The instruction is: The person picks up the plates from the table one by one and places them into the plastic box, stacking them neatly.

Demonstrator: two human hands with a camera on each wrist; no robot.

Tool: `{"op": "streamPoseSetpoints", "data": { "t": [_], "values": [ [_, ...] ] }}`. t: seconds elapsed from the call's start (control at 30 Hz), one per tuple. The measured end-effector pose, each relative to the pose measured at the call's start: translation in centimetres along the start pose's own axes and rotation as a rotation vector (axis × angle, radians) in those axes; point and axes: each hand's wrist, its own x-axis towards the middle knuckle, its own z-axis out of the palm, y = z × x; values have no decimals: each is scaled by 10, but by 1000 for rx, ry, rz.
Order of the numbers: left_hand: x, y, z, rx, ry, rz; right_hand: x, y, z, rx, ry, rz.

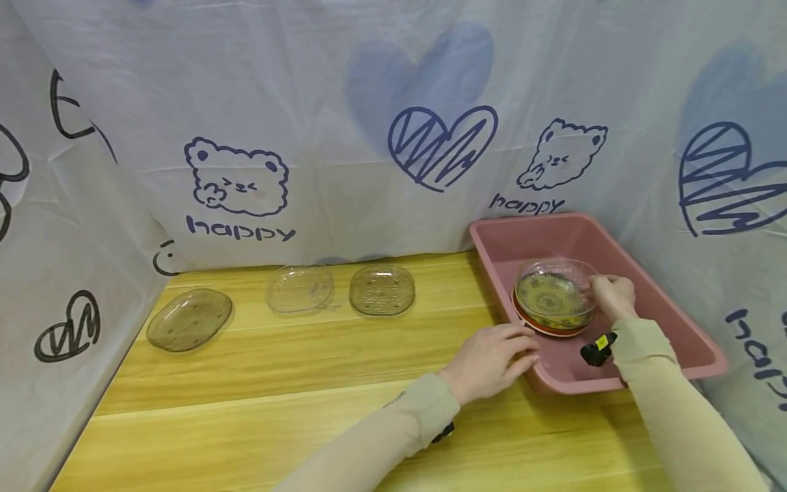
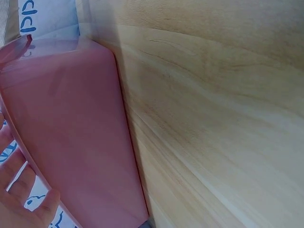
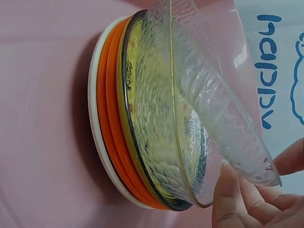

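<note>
Inside the pink basin (image 1: 682,328), my right hand (image 1: 615,297) pinches the edge of a clear ribbed dish (image 3: 223,114) between thumb and fingers. The dish is tilted over a clear textured bowl (image 3: 154,109) with a thin rim. Beneath that bowl is a stack: a yellow patterned, dark-rimmed dish (image 3: 127,80), orange dishes (image 3: 113,109) and a white dish (image 3: 93,104) lowest. My left hand (image 1: 492,362) is at the basin's near left rim, its loosely bent fingertips touching the edge. In the left wrist view, those fingers (image 2: 21,183) lie along the rim beside the basin's outer wall.
On the wooden table (image 1: 277,383), a brownish clear dish (image 1: 190,319) lies at the left. A colourless dish (image 1: 300,290) and a smoky dish (image 1: 382,290) sit along the back. Printed white cloth (image 1: 332,102) hangs behind and at both sides, close to the basin.
</note>
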Motion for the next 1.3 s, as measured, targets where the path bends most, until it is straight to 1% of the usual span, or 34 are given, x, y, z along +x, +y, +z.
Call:
{"op": "streamPoseSetpoints", "data": {
  "t": [0.17,0.3,0.43,0.7,0.8,0.87,1.03,1.1,1.3],
  "values": [
    [0,1,-1,5,-14,-12,0,0,0,-4,62,21],
    [-1,1,-2,9,-19,-17,0,0,1,-22,80,17],
    [-1,1,-2,7,-21,-19,-1,0,2,-10,79,29],
    [-1,2,-2,23,-25,-22,0,0,3,103,45,28],
    [-1,2,-2,24,-24,-24,1,1,3,128,42,30],
    [-1,2,-2,23,-23,-27,1,1,3,110,49,29],
    [-1,3,-2,22,-18,-27,-3,2,0,-26,92,22],
    [-1,3,-2,20,-13,-24,-4,2,-1,-62,106,17],
    [-1,2,-3,17,-9,-15,-6,3,-3,-95,112,-4]
  ]
}}
